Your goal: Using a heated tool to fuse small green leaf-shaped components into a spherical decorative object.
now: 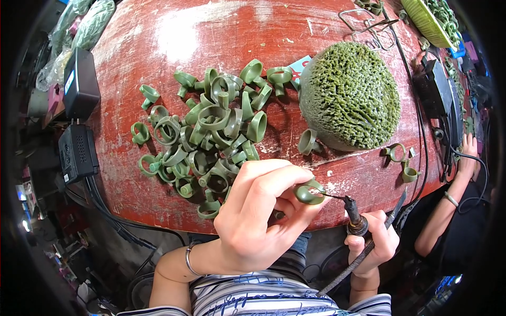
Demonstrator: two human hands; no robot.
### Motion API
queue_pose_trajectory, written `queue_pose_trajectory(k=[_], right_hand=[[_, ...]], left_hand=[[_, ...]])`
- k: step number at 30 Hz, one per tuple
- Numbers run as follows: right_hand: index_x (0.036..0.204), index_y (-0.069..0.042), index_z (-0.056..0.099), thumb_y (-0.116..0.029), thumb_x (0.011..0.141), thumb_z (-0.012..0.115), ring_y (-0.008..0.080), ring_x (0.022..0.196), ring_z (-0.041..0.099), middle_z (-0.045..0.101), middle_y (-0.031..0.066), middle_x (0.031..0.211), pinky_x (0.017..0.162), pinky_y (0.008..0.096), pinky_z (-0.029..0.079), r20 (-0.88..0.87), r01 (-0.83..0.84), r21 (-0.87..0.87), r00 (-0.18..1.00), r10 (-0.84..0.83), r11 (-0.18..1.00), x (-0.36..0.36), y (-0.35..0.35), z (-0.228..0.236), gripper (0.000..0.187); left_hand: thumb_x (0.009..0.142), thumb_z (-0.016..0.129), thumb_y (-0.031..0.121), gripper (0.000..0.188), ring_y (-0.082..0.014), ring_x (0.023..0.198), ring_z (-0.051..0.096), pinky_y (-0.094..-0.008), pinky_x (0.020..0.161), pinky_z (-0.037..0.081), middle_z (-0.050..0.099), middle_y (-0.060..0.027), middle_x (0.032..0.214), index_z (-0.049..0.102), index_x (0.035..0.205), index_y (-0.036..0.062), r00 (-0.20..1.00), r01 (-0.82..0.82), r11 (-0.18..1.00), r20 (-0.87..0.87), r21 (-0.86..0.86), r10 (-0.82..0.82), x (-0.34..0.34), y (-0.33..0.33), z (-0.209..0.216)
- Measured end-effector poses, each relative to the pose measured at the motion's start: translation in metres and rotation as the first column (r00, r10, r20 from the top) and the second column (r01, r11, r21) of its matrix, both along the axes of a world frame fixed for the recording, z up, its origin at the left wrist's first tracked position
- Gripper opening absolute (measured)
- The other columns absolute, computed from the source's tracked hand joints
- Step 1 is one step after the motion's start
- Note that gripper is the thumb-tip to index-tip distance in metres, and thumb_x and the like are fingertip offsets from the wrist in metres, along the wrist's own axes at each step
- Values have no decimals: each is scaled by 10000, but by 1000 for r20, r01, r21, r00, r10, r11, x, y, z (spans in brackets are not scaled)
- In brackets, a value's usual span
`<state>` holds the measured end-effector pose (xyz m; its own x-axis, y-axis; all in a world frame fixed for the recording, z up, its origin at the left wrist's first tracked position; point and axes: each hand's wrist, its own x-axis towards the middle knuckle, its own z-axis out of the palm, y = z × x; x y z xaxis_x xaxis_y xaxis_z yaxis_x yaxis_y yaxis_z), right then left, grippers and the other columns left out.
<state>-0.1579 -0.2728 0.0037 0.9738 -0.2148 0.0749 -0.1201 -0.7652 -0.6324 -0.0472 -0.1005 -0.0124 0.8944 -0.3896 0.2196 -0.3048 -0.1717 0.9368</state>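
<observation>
Near the table's front edge, my left hand (258,210) pinches a green wax ring (309,193) between thumb and fingers. My right hand (375,239) grips a dark pen-like heated tool (353,213), its thin bent tip meeting the right side of the ring or just beside it. A long grey textured rod (348,267) also runs through the right hand, with a narrow blade-like end past the fingers. Beyond my left hand lies a heap of similar green rings (213,118), many with a short stub. To its right stands a thick round block with a rough green top (350,95).
Loose rings (403,160) lie right of the block. A bent wire stand (369,29) and a yellow-green basket (429,23) are at the far right. Black boxes (79,152) with cables line the left edge. Another person's arm (448,197) reaches in at right.
</observation>
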Motion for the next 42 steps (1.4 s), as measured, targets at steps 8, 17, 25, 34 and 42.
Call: queue_pose_trajectory(k=[8,17,25,34,42], right_hand=[[872,3,606,-340,724,766,231,569,600,578,91,674,531,300,481,1,9,17,1000,-9,1000,0,1,0,407],[865,1,608,-351,725,764,221,560,591,574,86,673,525,293,474,1,15,20,1000,-15,1000,0,1,0,409],[866,-3,609,-365,727,759,225,569,599,580,85,683,526,298,479,-8,23,18,1000,-23,1000,-2,0,-1,416],[875,-2,609,-357,713,771,227,573,599,583,88,691,529,298,480,-23,30,35,999,-29,999,-4,-1,-2,422],[789,42,598,-435,842,630,142,502,547,559,50,596,481,251,422,0,190,464,977,-214,865,-9,-5,-12,480]], left_hand=[[671,714,-154,480,-144,796,625,-197,591,553,474,-166,1071,482,1081,-62,999,21,1000,33,17,-21,0,2,-1],[677,713,-149,489,-139,812,617,-190,608,547,464,-163,1085,471,1092,-61,1000,23,1000,-7,-13,-23,0,1,1],[681,717,-138,496,-135,817,612,-188,611,547,459,-157,1090,466,1101,-57,1000,15,1000,-5,-8,-15,0,0,1],[684,724,-127,498,-127,820,608,-186,608,548,458,-149,1084,468,1104,-49,1000,6,1000,-14,-10,-7,0,0,1],[680,737,-115,475,-116,777,609,-182,581,544,472,-138,1051,487,1079,-49,999,-32,999,1,-17,32,1,-3,2]])
